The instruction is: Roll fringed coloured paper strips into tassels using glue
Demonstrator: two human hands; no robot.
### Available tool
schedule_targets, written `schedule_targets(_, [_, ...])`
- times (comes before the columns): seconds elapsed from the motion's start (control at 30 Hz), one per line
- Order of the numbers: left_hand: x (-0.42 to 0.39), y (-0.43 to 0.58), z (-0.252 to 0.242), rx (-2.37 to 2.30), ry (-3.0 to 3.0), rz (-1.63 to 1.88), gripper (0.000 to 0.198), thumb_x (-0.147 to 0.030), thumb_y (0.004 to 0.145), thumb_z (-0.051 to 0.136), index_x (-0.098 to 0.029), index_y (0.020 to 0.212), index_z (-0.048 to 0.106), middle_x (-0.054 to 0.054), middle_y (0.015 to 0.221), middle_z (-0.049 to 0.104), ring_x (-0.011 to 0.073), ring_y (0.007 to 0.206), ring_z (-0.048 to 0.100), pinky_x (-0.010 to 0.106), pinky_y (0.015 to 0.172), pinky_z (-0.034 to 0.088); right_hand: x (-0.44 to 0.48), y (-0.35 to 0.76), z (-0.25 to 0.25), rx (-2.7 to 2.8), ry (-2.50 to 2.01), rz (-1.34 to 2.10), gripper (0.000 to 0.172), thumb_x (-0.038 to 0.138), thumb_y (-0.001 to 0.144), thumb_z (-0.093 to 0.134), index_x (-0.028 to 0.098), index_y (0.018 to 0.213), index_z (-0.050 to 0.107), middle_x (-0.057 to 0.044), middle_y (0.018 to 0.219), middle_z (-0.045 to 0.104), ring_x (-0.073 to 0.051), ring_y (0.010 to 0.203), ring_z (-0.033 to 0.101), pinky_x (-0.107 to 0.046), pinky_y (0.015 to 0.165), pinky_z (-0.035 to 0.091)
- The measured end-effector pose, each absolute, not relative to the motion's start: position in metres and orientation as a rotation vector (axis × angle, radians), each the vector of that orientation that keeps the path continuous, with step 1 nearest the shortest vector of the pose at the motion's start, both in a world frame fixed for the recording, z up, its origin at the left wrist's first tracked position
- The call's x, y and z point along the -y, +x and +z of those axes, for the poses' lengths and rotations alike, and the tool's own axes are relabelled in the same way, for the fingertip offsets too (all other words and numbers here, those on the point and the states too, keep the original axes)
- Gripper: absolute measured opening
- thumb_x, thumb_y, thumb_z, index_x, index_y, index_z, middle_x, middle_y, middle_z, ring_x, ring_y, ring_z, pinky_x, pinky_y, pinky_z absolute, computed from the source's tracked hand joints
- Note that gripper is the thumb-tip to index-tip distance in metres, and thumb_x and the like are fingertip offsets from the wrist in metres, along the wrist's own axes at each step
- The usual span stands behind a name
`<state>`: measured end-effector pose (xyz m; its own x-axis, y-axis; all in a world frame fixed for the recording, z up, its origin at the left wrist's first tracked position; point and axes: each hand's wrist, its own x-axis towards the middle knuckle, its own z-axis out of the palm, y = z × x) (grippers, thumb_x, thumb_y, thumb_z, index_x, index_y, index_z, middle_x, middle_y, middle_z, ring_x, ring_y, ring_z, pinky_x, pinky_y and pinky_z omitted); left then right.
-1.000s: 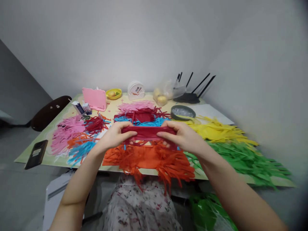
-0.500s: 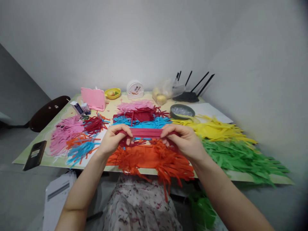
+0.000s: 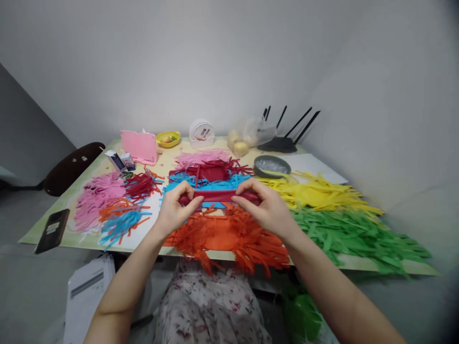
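Between my two hands a dark red strip of rolled or folded fabric-like material (image 3: 214,196) is stretched level. My left hand (image 3: 177,205) pinches its left end between thumb and fingers. At the other end my right hand (image 3: 263,203) grips it the same way. Below the strip lies a heap of fringed orange material (image 3: 222,234), partly overhanging the table's front edge. Just behind it are blue fringed material (image 3: 229,182) and a dark red fringed pile (image 3: 215,172). Whether the held strip has fringes is hidden by my fingers.
Yellow (image 3: 317,193) and green fringed piles (image 3: 351,234) lie on the right. Pink fringes (image 3: 96,198) and a phone (image 3: 53,231) are at left. Along the back stand a pink tablet case (image 3: 139,147), a yellow dish (image 3: 168,139), a grey bowl (image 3: 271,166) and a router (image 3: 278,144).
My thumbs have shifted onto the near side of the strip, which looks narrower and tighter now. The loose red ends below my hands and a dangling orange strand no longer show.
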<state>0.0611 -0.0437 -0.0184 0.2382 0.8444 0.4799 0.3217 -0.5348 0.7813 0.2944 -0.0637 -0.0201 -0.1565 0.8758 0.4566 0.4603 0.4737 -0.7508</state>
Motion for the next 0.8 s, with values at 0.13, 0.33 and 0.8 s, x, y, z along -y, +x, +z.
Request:
schedule_targets(0.13, [0.044,0.058,-0.021,-1.089,2.115,1.173,0.019,-0.027,0.085,0.063,-0.021,0.103,0.064,0.002,0.09,0.069,0.0146,0.08,0.063,0.025,0.076,0.045,0.067,0.295,-0.022,1.796,-1.193,0.398,0.021,0.027,0.086,0.063,0.022,0.106,0.065,-0.006,0.1,0.071,-0.021,0.088,0.066,-0.033,0.081,0.049])
schedule_targets(0.33, [0.044,0.051,-0.018,-0.89,1.725,1.022,0.017,-0.034,0.086,0.063,-0.018,0.087,0.056,0.003,0.077,0.07,0.0153,0.069,0.066,0.025,0.065,0.05,0.074,0.291,-0.019,1.629,-1.143,0.763,0.011,0.031,0.085,0.064,0.02,0.083,0.063,-0.004,0.08,0.07,-0.017,0.073,0.066,-0.029,0.067,0.053])
schedule_targets(0.8, [0.046,0.057,-0.023,-0.66,1.338,1.133,0.011,-0.024,0.079,0.067,-0.013,0.077,0.071,0.002,0.066,0.067,0.0097,0.053,0.06,0.025,0.064,0.054,0.074,0.281,-0.032,1.296,-0.933,1.038,0.01,0.025,0.081,0.065,0.02,0.078,0.072,-0.001,0.067,0.069,-0.013,0.06,0.065,-0.024,0.06,0.054])
